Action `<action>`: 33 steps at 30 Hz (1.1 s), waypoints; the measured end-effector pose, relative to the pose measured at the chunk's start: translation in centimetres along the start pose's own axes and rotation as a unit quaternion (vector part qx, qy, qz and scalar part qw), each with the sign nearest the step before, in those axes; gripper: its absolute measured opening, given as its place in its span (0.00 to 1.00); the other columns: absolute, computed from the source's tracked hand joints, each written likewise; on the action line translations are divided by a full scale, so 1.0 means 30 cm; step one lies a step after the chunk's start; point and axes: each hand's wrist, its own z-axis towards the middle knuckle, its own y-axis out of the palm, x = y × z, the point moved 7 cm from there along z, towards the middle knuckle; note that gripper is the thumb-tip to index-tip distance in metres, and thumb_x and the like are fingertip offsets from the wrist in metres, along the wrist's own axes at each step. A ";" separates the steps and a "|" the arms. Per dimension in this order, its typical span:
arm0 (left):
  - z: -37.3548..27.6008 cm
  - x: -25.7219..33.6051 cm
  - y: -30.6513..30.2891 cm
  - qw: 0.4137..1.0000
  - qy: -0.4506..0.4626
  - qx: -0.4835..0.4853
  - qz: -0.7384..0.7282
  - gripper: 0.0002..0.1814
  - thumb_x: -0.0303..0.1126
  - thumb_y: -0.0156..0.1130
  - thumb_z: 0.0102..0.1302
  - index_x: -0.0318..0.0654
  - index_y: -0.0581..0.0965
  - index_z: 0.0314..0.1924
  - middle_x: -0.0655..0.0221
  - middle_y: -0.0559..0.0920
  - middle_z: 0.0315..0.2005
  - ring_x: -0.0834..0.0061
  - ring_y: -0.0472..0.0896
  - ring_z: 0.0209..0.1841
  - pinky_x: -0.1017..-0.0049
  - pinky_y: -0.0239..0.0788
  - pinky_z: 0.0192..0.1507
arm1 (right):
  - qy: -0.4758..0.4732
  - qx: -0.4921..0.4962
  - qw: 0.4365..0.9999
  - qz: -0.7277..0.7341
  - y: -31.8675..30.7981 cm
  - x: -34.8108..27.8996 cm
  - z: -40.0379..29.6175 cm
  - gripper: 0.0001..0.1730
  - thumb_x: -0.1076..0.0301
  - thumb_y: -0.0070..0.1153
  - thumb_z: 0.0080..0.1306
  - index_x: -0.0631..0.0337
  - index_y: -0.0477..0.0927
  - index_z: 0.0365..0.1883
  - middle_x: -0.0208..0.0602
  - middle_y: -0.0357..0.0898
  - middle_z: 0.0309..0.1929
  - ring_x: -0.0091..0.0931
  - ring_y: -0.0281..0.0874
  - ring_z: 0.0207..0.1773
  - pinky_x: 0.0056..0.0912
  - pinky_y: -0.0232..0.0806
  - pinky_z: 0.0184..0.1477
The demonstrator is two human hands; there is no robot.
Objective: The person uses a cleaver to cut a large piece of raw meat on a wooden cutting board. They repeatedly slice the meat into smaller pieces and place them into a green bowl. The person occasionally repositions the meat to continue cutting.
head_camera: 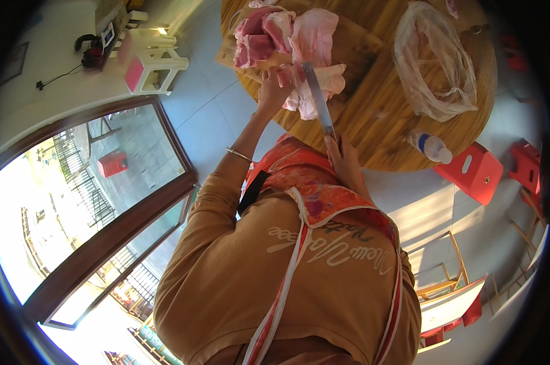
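My right hand grips the handle of a long-bladed kitchen knife. Its blade reaches forward over pale, fatty meat at the near side of a wooden cutting board. With bent fingers, my left hand holds the meat's edge just left of the blade. Whether the blade has entered the meat cannot be told. Behind, a broad sheet of pork skin and fat lies on the board. Beside it on the left are chunks of red meat.
The board rests on a round wooden table. A clear plastic bag lies on the right, with a capped plastic bottle near the edge. A red stool stands beyond the bottle; pale plastic stools stand at the left wall.
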 end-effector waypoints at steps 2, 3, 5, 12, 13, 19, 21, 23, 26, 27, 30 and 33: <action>0.001 -0.033 0.003 0.999 0.019 0.010 -0.026 0.31 0.41 0.68 0.52 0.40 0.69 0.55 0.52 0.73 0.52 0.47 0.78 0.48 0.56 0.71 0.47 | -0.031 0.003 0.999 -0.032 0.018 -0.012 0.002 0.18 0.56 0.50 0.73 0.66 0.71 0.42 0.47 0.74 0.23 0.38 0.73 0.24 0.38 0.64 0.30; 0.010 -0.047 0.007 0.999 0.019 0.008 -0.028 0.31 0.41 0.68 0.51 0.40 0.69 0.54 0.52 0.73 0.52 0.48 0.78 0.49 0.57 0.71 0.48 | -0.026 0.000 0.999 -0.034 0.027 -0.009 0.007 0.19 0.56 0.50 0.73 0.66 0.71 0.42 0.50 0.74 0.24 0.42 0.74 0.26 0.40 0.65 0.31; 0.015 -0.066 0.009 0.999 0.021 0.005 -0.039 0.31 0.41 0.69 0.51 0.40 0.69 0.54 0.53 0.73 0.52 0.50 0.77 0.51 0.57 0.70 0.49 | -0.025 -0.007 0.999 -0.033 0.043 -0.006 0.016 0.19 0.56 0.50 0.73 0.66 0.71 0.42 0.55 0.75 0.27 0.50 0.75 0.29 0.44 0.66 0.33; 0.005 -0.069 0.001 0.996 0.023 0.008 -0.084 0.32 0.39 0.73 0.48 0.40 0.70 0.52 0.56 0.74 0.50 0.54 0.75 0.53 0.60 0.68 0.52 | -0.083 -0.012 0.987 -0.137 0.116 -0.006 0.044 0.18 0.56 0.48 0.73 0.65 0.70 0.41 0.56 0.77 0.28 0.52 0.77 0.32 0.51 0.66 0.33; 0.005 -0.068 -0.002 0.996 0.023 0.004 -0.085 0.32 0.39 0.73 0.48 0.40 0.70 0.52 0.57 0.74 0.50 0.54 0.75 0.53 0.60 0.68 0.52 | -0.065 -0.017 0.987 -0.146 0.125 0.006 0.047 0.17 0.57 0.48 0.73 0.65 0.70 0.41 0.54 0.77 0.28 0.52 0.77 0.33 0.49 0.66 0.33; 0.001 -0.045 -0.019 0.995 0.054 -0.011 -0.082 0.32 0.38 0.72 0.49 0.40 0.68 0.53 0.56 0.73 0.49 0.51 0.76 0.50 0.58 0.70 0.49 | -0.032 -0.017 0.984 -0.177 0.139 0.029 0.045 0.16 0.59 0.48 0.73 0.65 0.69 0.40 0.54 0.77 0.28 0.52 0.76 0.33 0.51 0.66 0.34; -0.010 -0.034 -0.026 0.996 0.065 0.004 -0.068 0.33 0.38 0.72 0.49 0.40 0.67 0.53 0.55 0.73 0.49 0.49 0.77 0.48 0.57 0.71 0.47 | -0.028 -0.010 0.981 -0.194 0.148 0.025 0.051 0.17 0.57 0.48 0.73 0.66 0.69 0.40 0.56 0.78 0.29 0.54 0.76 0.33 0.54 0.66 0.34; -0.016 -0.028 -0.027 0.996 0.065 0.009 -0.061 0.34 0.36 0.70 0.49 0.41 0.65 0.55 0.54 0.71 0.50 0.46 0.77 0.46 0.54 0.71 0.44 | -0.044 0.003 0.977 -0.211 0.166 0.008 0.068 0.20 0.54 0.47 0.73 0.66 0.69 0.40 0.59 0.79 0.29 0.56 0.76 0.31 0.58 0.66 0.33; -0.021 -0.020 -0.028 0.997 0.065 0.003 -0.050 0.34 0.33 0.68 0.50 0.41 0.64 0.57 0.52 0.70 0.51 0.44 0.76 0.47 0.53 0.71 0.43 | 0.002 0.002 0.970 -0.242 0.194 0.009 0.126 0.15 0.59 0.48 0.73 0.66 0.70 0.39 0.57 0.78 0.30 0.55 0.76 0.34 0.51 0.65 0.32; -0.024 -0.021 -0.032 0.996 0.059 0.002 -0.060 0.33 0.33 0.68 0.51 0.40 0.65 0.57 0.53 0.71 0.51 0.46 0.76 0.47 0.55 0.71 0.44 | -0.033 0.018 0.978 -0.207 0.199 -0.018 0.141 0.16 0.58 0.48 0.73 0.66 0.70 0.41 0.58 0.78 0.31 0.55 0.76 0.34 0.53 0.65 0.33; -0.017 -0.018 -0.047 0.995 0.051 -0.002 -0.090 0.32 0.32 0.67 0.51 0.39 0.65 0.57 0.54 0.72 0.51 0.47 0.77 0.48 0.57 0.71 0.45 | -0.033 0.011 0.991 -0.129 0.199 -0.047 0.176 0.18 0.56 0.48 0.73 0.67 0.70 0.45 0.60 0.78 0.31 0.55 0.76 0.34 0.54 0.66 0.34; -0.017 -0.011 -0.055 0.992 0.058 -0.011 -0.109 0.34 0.32 0.66 0.51 0.40 0.64 0.58 0.51 0.70 0.53 0.44 0.76 0.46 0.56 0.72 0.43 | 0.021 -0.001 0.994 -0.109 0.172 -0.050 0.153 0.18 0.57 0.48 0.73 0.67 0.72 0.42 0.56 0.77 0.28 0.50 0.74 0.30 0.47 0.65 0.32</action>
